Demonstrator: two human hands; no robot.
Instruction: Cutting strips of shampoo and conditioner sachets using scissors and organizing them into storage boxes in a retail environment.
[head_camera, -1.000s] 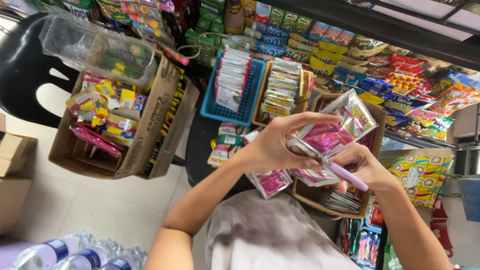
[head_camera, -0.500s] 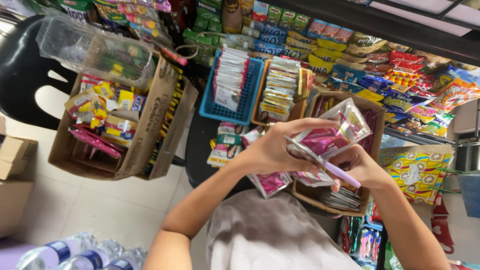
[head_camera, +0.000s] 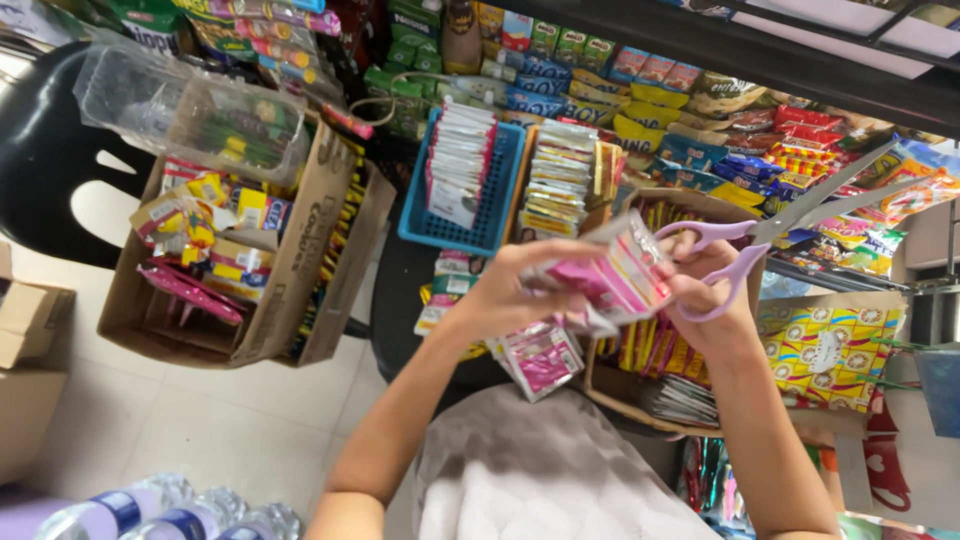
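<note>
A: Nearest the camera, what's there?
B: Bottles (head_camera: 150, 515) at the bottom left, and a grey cloth (head_camera: 540, 480) over the lap.

A: And the hands?
B: The left hand (head_camera: 500, 295) pinches a strip of pink sachets (head_camera: 610, 280) held up in front of the chest. The right hand (head_camera: 705, 295) has its fingers through the lilac loops of the scissors (head_camera: 790, 225), whose blades are parted and point up to the right, away from the strip.

A: Any cut done?
B: I'd judge some. More pink sachets (head_camera: 540, 355) hang or lie just below the left hand; I can't tell if they are cut loose. The strip in hand looks whole.

A: Beyond that?
B: A box (head_camera: 620, 385) of packets under the hands, a blue basket (head_camera: 415, 225) of sachets, a cardboard box (head_camera: 300, 270) of sweets to the left, then shelves (head_camera: 760, 55) of snacks.
</note>
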